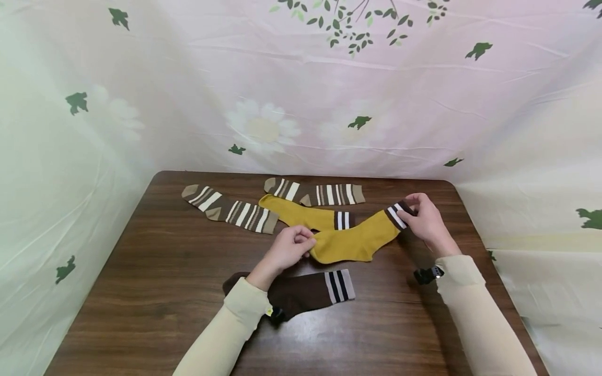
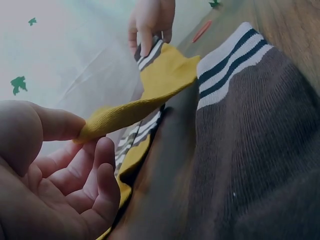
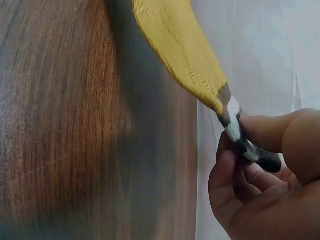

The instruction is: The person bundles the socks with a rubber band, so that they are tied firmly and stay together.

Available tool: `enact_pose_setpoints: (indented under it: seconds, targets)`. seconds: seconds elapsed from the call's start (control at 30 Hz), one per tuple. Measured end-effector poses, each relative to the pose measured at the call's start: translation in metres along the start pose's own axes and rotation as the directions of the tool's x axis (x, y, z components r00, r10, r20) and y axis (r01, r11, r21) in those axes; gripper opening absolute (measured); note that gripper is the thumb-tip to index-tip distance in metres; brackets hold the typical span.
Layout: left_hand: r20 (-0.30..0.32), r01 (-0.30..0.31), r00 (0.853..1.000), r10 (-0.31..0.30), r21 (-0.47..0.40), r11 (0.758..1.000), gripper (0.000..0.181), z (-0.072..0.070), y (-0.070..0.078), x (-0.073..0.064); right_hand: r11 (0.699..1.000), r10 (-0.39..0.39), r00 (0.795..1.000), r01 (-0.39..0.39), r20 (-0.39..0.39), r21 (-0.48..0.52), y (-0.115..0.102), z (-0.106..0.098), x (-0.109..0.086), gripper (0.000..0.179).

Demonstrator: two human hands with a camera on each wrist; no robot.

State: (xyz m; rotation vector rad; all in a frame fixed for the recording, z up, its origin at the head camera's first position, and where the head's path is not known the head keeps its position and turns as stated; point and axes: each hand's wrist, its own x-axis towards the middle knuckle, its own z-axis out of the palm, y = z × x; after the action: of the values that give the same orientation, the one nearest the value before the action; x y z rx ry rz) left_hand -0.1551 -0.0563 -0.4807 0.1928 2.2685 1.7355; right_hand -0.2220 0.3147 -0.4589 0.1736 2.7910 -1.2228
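A yellow sock [image 1: 355, 242] with a brown cuff and white stripes is stretched between the two hands, lifted over the table. At its toe end, my left hand [image 1: 288, 248] pinches the fabric between thumb and fingers. The right hand [image 1: 423, 220] grips the striped cuff [image 3: 235, 122], thumb on one side and fingers on the other. Behind the held sock lies a second yellow sock [image 1: 301, 213], partly covered by it in the head view. A dark brown sock [image 1: 305, 293] with a grey, black-striped cuff lies under the left forearm, its toe part partly hidden.
Two brown-and-white striped socks lie toward the back: one striped sock [image 1: 235, 210] at the left, another striped sock [image 1: 324, 194] near the far edge, overlapping the flat yellow one. A patterned cloth [image 1: 301, 94] hangs around the wooden table [image 1: 155, 271].
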Motion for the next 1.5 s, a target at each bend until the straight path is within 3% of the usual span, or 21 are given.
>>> enact_pose_setpoints:
  seconds: [0.3, 0.63, 1.0, 1.5]
  targets:
    - [-0.026, 0.018, 0.999, -0.019, -0.071, 0.997, 0.011, -0.008, -0.003, -0.006, 0.991, -0.079, 0.997, 0.079, 0.007, -0.109, -0.001, -0.002, -0.004, 0.045]
    - [-0.073, 0.049, 0.996, -0.059, -0.138, 0.989, 0.016, -0.022, -0.006, -0.012, 0.988, -0.125, 0.992, 0.124, -0.006, -0.092, -0.008, 0.001, -0.014, 0.041]
    - [-0.095, 0.117, 0.984, -0.151, -0.291, 0.95, 0.02, -0.048, -0.005, -0.025, 0.979, -0.204, 0.979, 0.204, 0.028, 0.025, -0.021, 0.0, -0.025, 0.039]
    - [-0.154, 0.132, 0.97, -0.19, -0.324, 0.937, 0.027, -0.08, -0.017, -0.049, 0.959, -0.221, 0.965, 0.189, 0.141, 0.21, -0.034, 0.012, -0.04, 0.04]
